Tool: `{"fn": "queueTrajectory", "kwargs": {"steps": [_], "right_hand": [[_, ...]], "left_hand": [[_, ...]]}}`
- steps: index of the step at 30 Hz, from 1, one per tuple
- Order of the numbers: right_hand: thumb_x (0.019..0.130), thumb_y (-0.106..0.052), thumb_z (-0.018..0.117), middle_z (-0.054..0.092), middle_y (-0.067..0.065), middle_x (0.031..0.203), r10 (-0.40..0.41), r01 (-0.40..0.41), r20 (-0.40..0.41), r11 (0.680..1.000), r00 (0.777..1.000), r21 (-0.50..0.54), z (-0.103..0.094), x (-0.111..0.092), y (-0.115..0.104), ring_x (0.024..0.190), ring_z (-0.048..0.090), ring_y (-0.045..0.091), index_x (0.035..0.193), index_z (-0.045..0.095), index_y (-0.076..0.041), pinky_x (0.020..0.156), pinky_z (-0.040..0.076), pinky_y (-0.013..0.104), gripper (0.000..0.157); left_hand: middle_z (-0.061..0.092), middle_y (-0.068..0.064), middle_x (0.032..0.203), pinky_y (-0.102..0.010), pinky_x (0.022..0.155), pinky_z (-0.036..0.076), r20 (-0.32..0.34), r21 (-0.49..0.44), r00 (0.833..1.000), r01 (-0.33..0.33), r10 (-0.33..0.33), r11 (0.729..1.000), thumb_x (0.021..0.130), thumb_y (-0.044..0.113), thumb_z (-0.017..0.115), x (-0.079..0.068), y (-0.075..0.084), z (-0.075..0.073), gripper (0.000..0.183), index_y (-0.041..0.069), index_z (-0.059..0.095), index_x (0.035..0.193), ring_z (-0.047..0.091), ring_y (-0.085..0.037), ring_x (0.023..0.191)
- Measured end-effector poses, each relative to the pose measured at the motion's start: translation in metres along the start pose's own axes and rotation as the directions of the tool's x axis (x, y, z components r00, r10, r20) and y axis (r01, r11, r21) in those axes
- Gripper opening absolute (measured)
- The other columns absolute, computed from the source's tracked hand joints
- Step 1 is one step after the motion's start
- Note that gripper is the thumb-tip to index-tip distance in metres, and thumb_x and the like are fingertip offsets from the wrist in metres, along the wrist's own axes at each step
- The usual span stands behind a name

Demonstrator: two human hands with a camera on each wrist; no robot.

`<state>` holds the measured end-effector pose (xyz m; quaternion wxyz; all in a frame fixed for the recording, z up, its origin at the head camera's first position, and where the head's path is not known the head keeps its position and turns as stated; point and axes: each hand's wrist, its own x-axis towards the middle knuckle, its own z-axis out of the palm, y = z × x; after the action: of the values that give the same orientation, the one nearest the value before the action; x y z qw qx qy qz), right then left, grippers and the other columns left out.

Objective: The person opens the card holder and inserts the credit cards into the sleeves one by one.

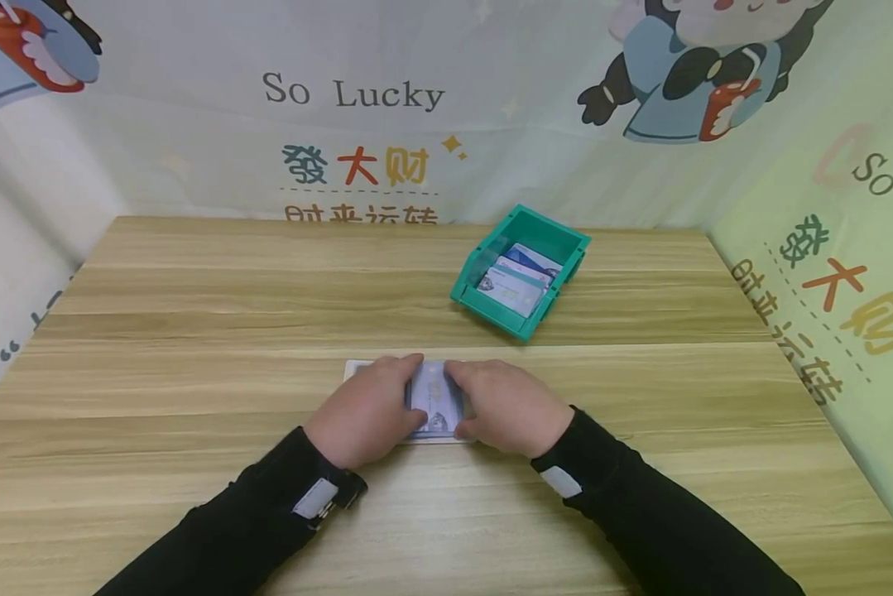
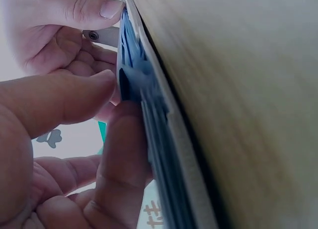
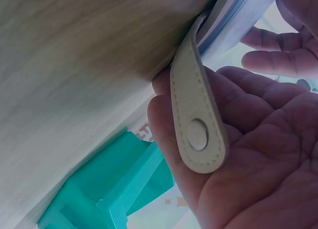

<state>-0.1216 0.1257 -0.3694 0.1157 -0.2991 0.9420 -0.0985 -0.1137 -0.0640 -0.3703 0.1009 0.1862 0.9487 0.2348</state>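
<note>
A card holder [image 1: 437, 401] lies open on the wood-grain surface [image 1: 193, 331], directly between the two hands, near the middle of the head view. The left hand [image 1: 364, 414] covers much of its left part and grips it with curled fingers and thumb, the thumb tip near the front edge and a fingertip at the far edge; whether a single leaf is caught between them I cannot tell. The right hand [image 1: 509, 407] holds the right end the same way, thumb at the near edge and forefinger at the far one. Only a bluish strip in the middle and a pale corner at far left show between and beside them.

From the left wrist, blue leaves [image 2: 169, 174] stand stacked along a pale cover [image 2: 181, 149]. A stitched strap [image 3: 191, 80] with a round snap [image 3: 197, 134] sticks out at the right end and lies against the right hand's fingers.

Beyond the right hand, well apart from the holder, a green bin [image 1: 494, 314] sits at an angle with several cards [image 1: 516, 285] inside. A printed cloth [image 1: 513, 165] hangs behind the surface. Black sleeves [image 1: 252, 497] reach both wrists, each bearing a white patch [image 1: 315, 498].
</note>
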Motion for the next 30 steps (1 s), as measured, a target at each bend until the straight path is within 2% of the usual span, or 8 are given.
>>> {"fn": "queueTrajectory", "kwargs": {"steps": [7, 13, 22, 30], "right_hand": [[0.074, -0.031, 0.079, 0.052, 0.009, 0.131, -0.013, 0.013, -0.006, 0.999, 1.000, 0.041, 0.0001, -0.0004, 0.0006, 0.114, 0.046, 0.017, 0.137, 0.042, -0.002, 0.100, 0.037, 0.037, 0.079], [0.074, -0.032, 0.079, 0.048, 0.011, 0.135, -0.019, 0.019, -0.012, 0.999, 1.000, 0.044, 0.0005, -0.0002, 0.0013, 0.121, 0.040, 0.019, 0.139, 0.040, 0.000, 0.104, 0.032, 0.037, 0.082], [0.073, -0.029, 0.080, 0.045, 0.012, 0.138, 0.037, -0.037, -0.003, 0.994, 0.999, 0.103, 0.0000, 0.0004, -0.0006, 0.121, 0.039, 0.021, 0.142, 0.035, 0.000, 0.104, 0.031, 0.038, 0.087], [0.071, -0.034, 0.082, 0.046, 0.010, 0.138, 0.063, -0.062, 0.001, 0.987, 0.998, 0.148, -0.0008, 0.0004, -0.0021, 0.115, 0.041, 0.020, 0.144, 0.030, -0.002, 0.101, 0.034, 0.038, 0.095]], "left_hand": [[0.055, -0.015, 0.126, -0.040, 0.091, 0.045, 0.000, 0.059, 1.000, -0.029, 0.029, 0.998, 0.083, 0.025, 0.071, -0.0037, 0.0034, 0.0013, 0.068, -0.001, 0.040, 0.138, 0.052, -0.016, 0.100], [0.054, -0.014, 0.126, -0.040, 0.091, 0.045, -0.001, 0.064, 1.000, -0.019, 0.019, 0.998, 0.081, 0.026, 0.073, -0.0043, 0.0043, 0.0017, 0.069, 0.000, 0.043, 0.137, 0.051, -0.017, 0.103], [0.050, -0.012, 0.127, -0.034, 0.082, 0.047, 0.004, 0.068, 0.999, -0.036, 0.035, 0.997, 0.072, 0.030, 0.079, -0.0055, 0.0038, 0.0031, 0.080, 0.002, 0.043, 0.138, 0.049, -0.015, 0.094], [0.049, -0.012, 0.127, -0.034, 0.084, 0.047, 0.010, 0.094, 0.999, -0.041, 0.040, 0.995, 0.074, 0.030, 0.078, -0.0050, 0.0026, 0.0045, 0.080, 0.001, 0.041, 0.139, 0.049, -0.015, 0.096]]}}
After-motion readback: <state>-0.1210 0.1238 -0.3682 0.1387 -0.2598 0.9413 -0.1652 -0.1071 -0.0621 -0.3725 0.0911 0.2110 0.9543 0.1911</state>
